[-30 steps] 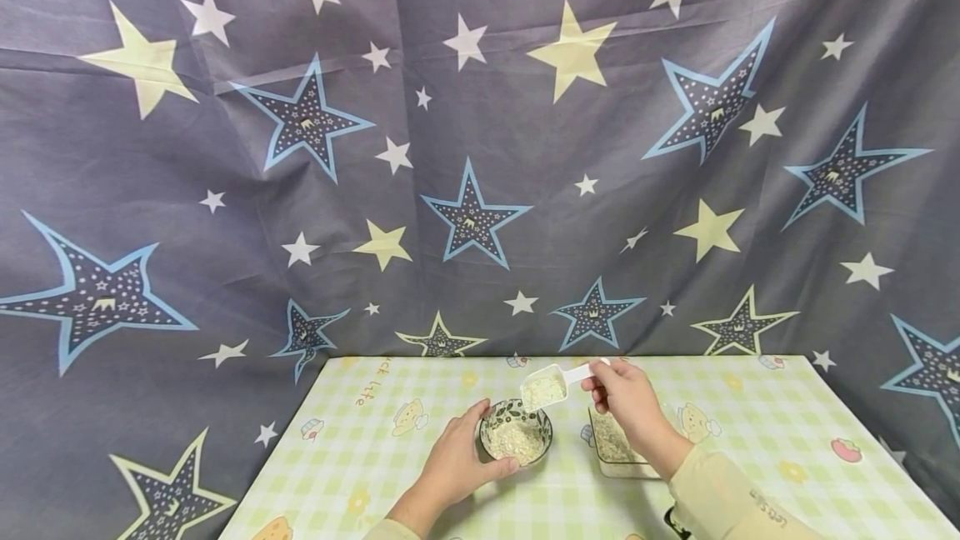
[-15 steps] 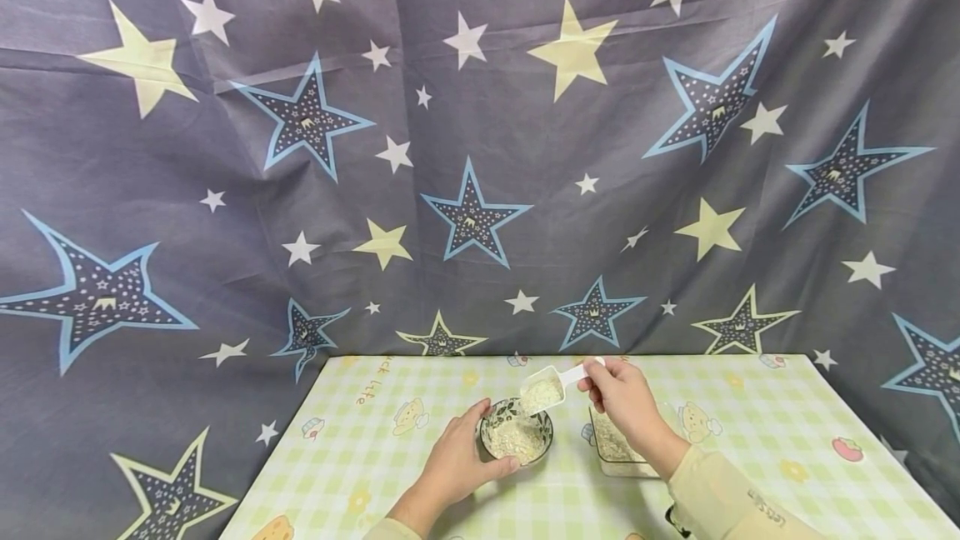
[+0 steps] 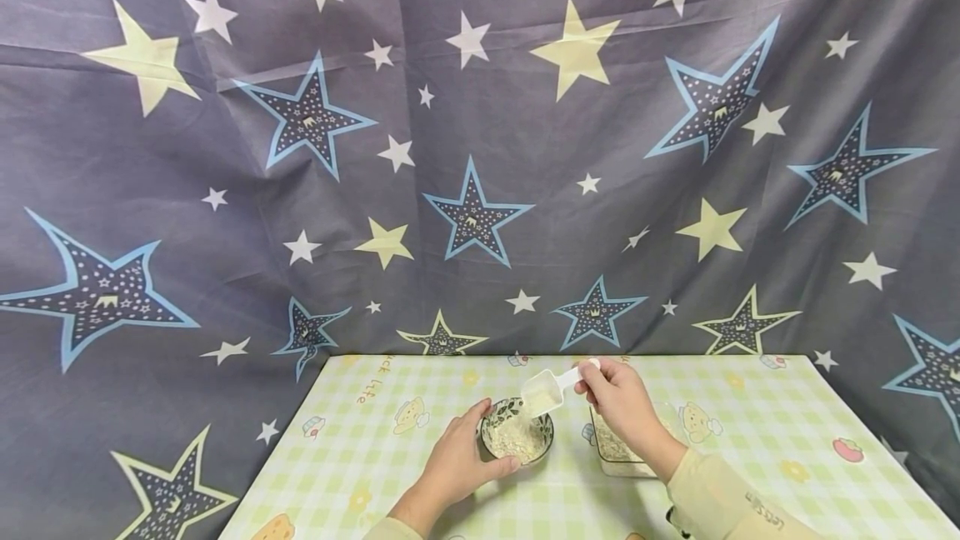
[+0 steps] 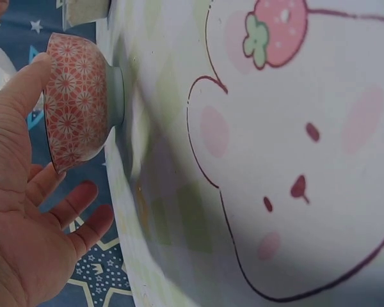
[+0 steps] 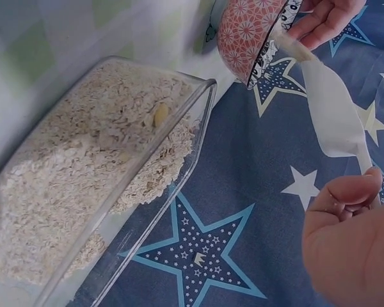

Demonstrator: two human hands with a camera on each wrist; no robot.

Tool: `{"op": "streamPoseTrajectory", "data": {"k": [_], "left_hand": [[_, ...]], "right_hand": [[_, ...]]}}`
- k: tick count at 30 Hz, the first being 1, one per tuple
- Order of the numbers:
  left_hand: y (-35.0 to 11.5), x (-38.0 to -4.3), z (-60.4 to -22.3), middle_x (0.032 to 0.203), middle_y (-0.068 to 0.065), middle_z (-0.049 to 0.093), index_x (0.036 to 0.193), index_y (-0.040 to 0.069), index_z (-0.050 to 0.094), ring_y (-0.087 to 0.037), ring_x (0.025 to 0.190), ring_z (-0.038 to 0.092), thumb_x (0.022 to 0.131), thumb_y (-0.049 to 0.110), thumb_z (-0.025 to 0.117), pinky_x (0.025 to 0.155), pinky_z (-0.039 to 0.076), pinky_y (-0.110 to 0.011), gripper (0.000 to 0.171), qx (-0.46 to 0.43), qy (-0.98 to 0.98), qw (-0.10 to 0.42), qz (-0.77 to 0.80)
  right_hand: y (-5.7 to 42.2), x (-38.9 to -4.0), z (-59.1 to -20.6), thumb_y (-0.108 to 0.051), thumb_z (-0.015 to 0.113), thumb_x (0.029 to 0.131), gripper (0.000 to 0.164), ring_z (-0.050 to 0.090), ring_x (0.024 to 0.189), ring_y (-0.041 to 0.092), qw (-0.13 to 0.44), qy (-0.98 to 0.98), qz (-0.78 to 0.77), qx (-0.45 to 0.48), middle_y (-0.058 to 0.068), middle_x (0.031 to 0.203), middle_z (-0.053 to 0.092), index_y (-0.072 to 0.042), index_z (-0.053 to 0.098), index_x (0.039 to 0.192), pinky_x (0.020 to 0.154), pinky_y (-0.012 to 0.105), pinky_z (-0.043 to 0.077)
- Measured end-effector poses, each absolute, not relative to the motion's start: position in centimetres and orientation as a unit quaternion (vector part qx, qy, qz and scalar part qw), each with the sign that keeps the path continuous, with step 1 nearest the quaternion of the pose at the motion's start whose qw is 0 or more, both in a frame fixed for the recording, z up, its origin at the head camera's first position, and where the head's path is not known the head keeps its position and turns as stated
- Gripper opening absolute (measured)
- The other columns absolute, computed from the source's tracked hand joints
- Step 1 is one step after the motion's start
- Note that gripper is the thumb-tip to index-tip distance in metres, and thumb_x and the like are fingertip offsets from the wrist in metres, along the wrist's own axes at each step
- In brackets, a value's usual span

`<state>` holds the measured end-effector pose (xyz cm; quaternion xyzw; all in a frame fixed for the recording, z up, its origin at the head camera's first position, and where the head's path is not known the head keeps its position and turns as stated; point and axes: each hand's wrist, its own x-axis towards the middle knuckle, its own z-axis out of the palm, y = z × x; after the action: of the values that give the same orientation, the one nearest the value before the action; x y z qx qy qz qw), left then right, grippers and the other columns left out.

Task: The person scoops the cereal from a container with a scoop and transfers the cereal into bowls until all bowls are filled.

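Note:
My left hand grips a small bowl on the table, thumb and fingers on opposite sides of its rim. The bowl is red-patterned outside and dark leaf-patterned inside, with oat flakes in it. My right hand pinches the handle of a white scoop. Tilted down, the scoop hangs just over the bowl's upper right rim, and oats stream from its lip into the bowl. Below the right forearm stands a clear rectangular container of oat flakes, partly hidden in the head view.
A green-and-white checked cloth with cartoon prints covers the table. Behind the table's far edge hangs a dark curtain with stars. The clear container stands right of the bowl, with a gap between them.
The scoop has tipped further down toward the bowl, and its load of oats has shrunk as they pour out. The left hand and bowl have stayed in place.

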<state>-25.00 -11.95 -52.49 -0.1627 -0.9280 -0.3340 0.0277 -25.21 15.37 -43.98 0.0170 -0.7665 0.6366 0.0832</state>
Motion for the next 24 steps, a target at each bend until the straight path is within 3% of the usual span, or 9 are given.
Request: {"op": "streamPoseTrajectory", "data": {"k": [16, 20, 24], "left_hand": [[-11.9, -24.8, -52.3, 0.154, -0.012, 0.061, 0.160, 0.005, 0.043, -0.039, 0.136, 0.060, 0.080, 0.062, 0.088, 0.113, 0.051, -0.062, 0.108, -0.161, -0.927, 0.025, -0.339], [-11.9, -24.8, -52.3, 0.154, -0.012, 0.061, 0.160, 0.004, 0.043, -0.039, 0.136, 0.060, 0.080, 0.062, 0.088, 0.112, 0.051, -0.063, 0.108, -0.161, -0.926, 0.025, -0.340], [-11.9, -24.8, -52.3, 0.154, -0.013, 0.061, 0.160, 0.004, 0.043, -0.040, 0.136, 0.060, 0.080, 0.063, 0.087, 0.112, 0.051, -0.063, 0.109, -0.160, -0.925, 0.025, -0.342]], "right_hand": [[14.8, -24.6, -44.3, -0.022, 0.061, 0.109, 0.025, 0.055, 0.068, 0.005, 0.129, -0.815, 0.559, 0.077, 0.005, 0.082, 0.074, -0.004, 0.078, 0.107, 0.059, 0.020, 0.045], [14.6, -24.1, -44.4, -0.023, 0.060, 0.110, 0.024, 0.062, 0.075, 0.006, 0.149, -0.833, 0.519, 0.123, -0.001, 0.083, 0.075, -0.008, 0.079, 0.108, 0.067, 0.021, 0.052], [14.4, -23.8, -44.7, -0.021, 0.062, 0.110, 0.020, 0.063, 0.075, 0.003, 0.188, -0.848, 0.458, 0.190, -0.009, 0.082, 0.072, -0.010, 0.079, 0.109, 0.067, 0.022, 0.055]]}}
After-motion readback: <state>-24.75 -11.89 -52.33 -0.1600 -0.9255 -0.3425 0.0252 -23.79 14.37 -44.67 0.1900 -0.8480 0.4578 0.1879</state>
